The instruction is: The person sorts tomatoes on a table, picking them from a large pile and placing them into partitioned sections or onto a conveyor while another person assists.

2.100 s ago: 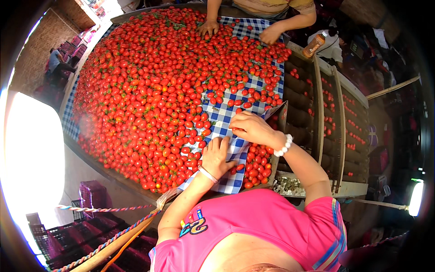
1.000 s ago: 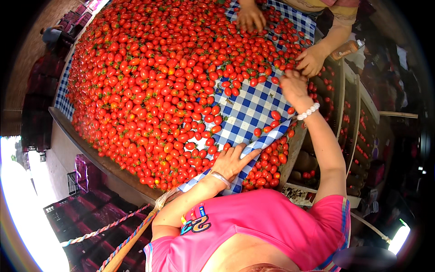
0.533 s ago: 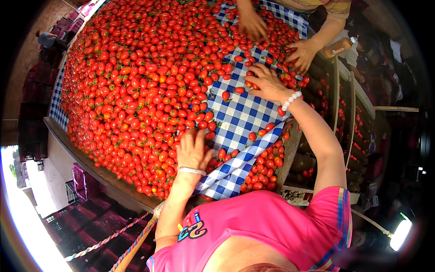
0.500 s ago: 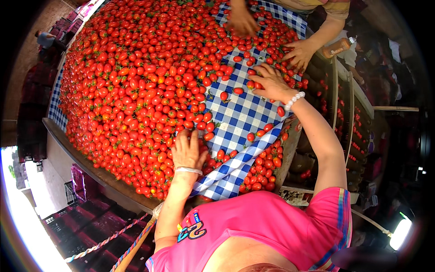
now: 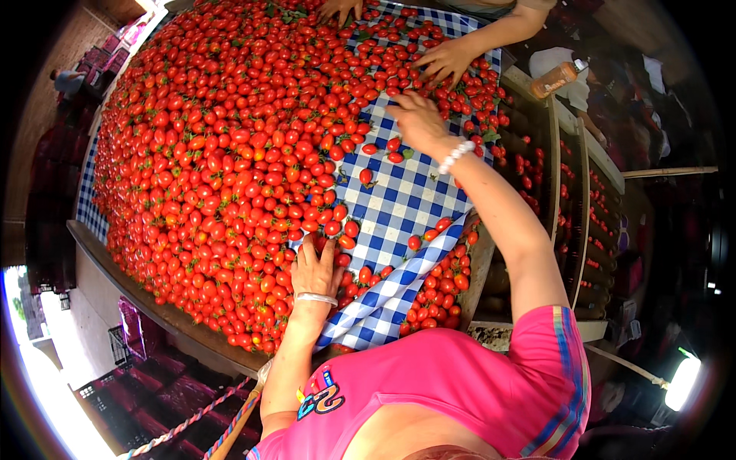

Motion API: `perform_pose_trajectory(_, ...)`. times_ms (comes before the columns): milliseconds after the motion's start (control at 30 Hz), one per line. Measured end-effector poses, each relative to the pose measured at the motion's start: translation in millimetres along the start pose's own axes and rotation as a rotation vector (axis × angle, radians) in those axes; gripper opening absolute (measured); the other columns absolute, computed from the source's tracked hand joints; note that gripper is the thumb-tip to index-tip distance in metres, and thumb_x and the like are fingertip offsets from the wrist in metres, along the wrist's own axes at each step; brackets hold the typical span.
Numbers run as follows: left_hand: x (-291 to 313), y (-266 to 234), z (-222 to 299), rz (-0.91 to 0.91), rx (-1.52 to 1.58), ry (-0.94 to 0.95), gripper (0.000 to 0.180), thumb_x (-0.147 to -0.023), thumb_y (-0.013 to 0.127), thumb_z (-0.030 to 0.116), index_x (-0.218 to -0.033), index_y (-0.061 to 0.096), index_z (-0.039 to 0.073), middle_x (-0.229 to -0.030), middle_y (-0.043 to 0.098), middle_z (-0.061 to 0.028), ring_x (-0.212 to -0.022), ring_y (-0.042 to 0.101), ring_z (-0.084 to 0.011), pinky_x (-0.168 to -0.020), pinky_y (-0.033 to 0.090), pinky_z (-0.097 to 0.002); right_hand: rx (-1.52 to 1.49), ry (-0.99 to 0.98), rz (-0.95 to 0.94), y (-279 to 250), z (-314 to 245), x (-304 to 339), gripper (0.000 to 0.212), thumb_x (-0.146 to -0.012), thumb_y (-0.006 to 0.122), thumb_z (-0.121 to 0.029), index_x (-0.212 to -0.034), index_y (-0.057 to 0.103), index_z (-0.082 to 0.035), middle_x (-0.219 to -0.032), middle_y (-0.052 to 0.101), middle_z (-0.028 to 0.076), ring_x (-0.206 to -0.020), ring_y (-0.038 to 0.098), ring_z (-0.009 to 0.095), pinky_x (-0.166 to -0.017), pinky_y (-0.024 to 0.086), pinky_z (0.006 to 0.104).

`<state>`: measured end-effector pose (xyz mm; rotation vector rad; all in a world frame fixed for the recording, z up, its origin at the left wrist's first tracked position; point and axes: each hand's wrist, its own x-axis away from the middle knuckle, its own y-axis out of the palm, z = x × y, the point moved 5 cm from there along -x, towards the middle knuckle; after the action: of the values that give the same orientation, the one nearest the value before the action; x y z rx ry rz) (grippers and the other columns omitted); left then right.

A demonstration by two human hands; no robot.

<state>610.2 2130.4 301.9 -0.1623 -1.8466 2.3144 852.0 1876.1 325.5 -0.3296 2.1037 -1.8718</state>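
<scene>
A broad heap of small red cherry tomatoes, some with green stalks, covers the left and middle of the table. Beneath it lies a blue and white checked cloth, bare in a patch between my hands and folded over along its near edge. My left hand, with a bangle at the wrist, rests on the heap's near edge, fingers spread among tomatoes. Over the far part of the bare patch reaches my right hand, wearing a bead bracelet. Its fingers stretch toward the heap and appear to hold nothing; they are slightly blurred.
Across the table, another person's hands touch the tomatoes. On the right, a sorting rack with rollers carries scattered tomatoes, and a bottle lies beyond it. Dark crates stand at lower left near a twisted rope.
My right hand has moved left and away from me over the cloth. The other person's hands have also shifted left. My left hand stays by the heap's near edge, its fingers more spread.
</scene>
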Motion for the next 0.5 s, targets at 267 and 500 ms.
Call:
perform_pose_trajectory(267, -4.8, -9.5, 4.8, 0.006, 0.122, 0.069, 0.057, -0.079, 0.076, 0.028, -0.131, 0.057, 0.014, -0.139, 0.043, -0.0193, -0.117, 0.053, -0.0384, -0.091, 0.047, -0.0488, 0.124, 0.130, 0.245, 34.7, 77.4, 0.8, 0.032, -0.089, 0.057, -0.027, -0.118, 0.066, -0.019, -0.133, 0.051, 0.008, -0.131, 0.041, 0.033, -0.107, 0.033, 0.0533)
perform_pose_trajectory(500, -2.4, -1.0, 7.5, -0.045, 0.264, 0.110, 0.051, -0.082, 0.074, 0.025, -0.128, 0.058, 0.010, -0.134, 0.046, -0.0197, -0.114, 0.055, -0.0390, -0.089, 0.051, -0.0453, 0.104, 0.640, -0.002, 11.6, 172.0, 75.6, 0.035, -0.087, 0.059, -0.018, -0.121, 0.064, -0.017, -0.129, 0.056, 0.008, -0.127, 0.046, 0.034, -0.103, 0.042, 0.0475)
